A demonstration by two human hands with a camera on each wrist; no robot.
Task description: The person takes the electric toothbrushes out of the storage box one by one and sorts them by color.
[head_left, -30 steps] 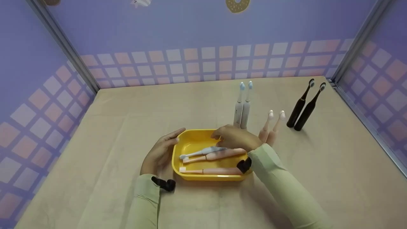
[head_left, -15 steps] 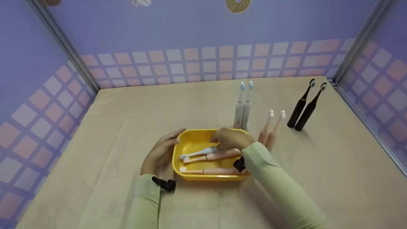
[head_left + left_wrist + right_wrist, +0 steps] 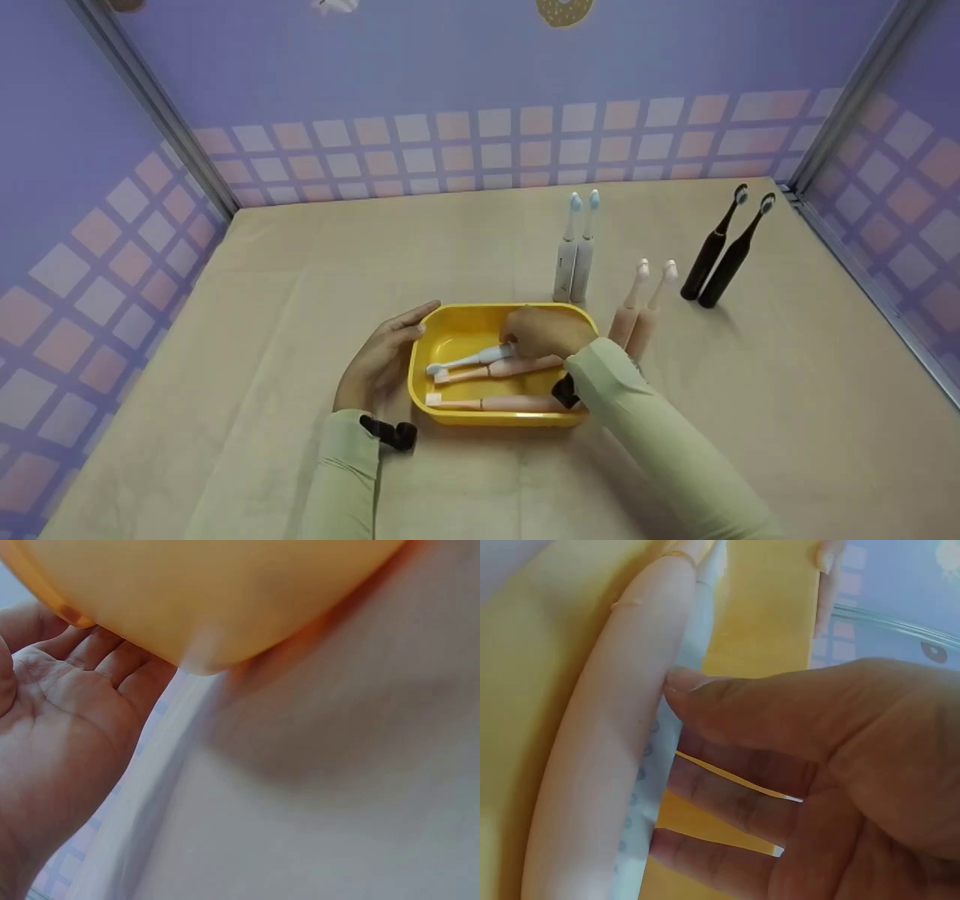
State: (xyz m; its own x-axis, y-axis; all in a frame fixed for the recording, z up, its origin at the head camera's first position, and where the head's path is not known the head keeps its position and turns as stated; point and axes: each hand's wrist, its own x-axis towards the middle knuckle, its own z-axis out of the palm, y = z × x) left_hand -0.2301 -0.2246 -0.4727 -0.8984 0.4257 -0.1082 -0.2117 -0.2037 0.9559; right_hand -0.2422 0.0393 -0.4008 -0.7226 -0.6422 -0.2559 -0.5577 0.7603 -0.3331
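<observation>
In the head view a yellow plastic bin (image 3: 457, 418) holds a white electric toothbrush (image 3: 491, 355) and two pink electric toothbrushes, one (image 3: 517, 366) right beside the white one and the other (image 3: 517, 403) along the near wall. My right hand (image 3: 546, 331) reaches inside and grips the white toothbrush by its handle; the right wrist view shows the thumb and fingers (image 3: 720, 802) at that handle (image 3: 646, 772), close against the pink handle (image 3: 600, 742). At the bin's left end, my left hand (image 3: 382, 352) holds the wall, thumb at the rim and fingers along the outside.
Behind the bin stand two white electric toothbrushes (image 3: 574, 266), upright. Two pink ones (image 3: 634, 322) stand just right of the bin, and two black ones (image 3: 716, 262) farther back right. Patterned panels (image 3: 480, 142) enclose the cloth-covered table (image 3: 315, 255).
My right hand has sunk lower into the bin and shifted slightly left, its wrist coming over the right wall. The left hand keeps its place on the bin.
</observation>
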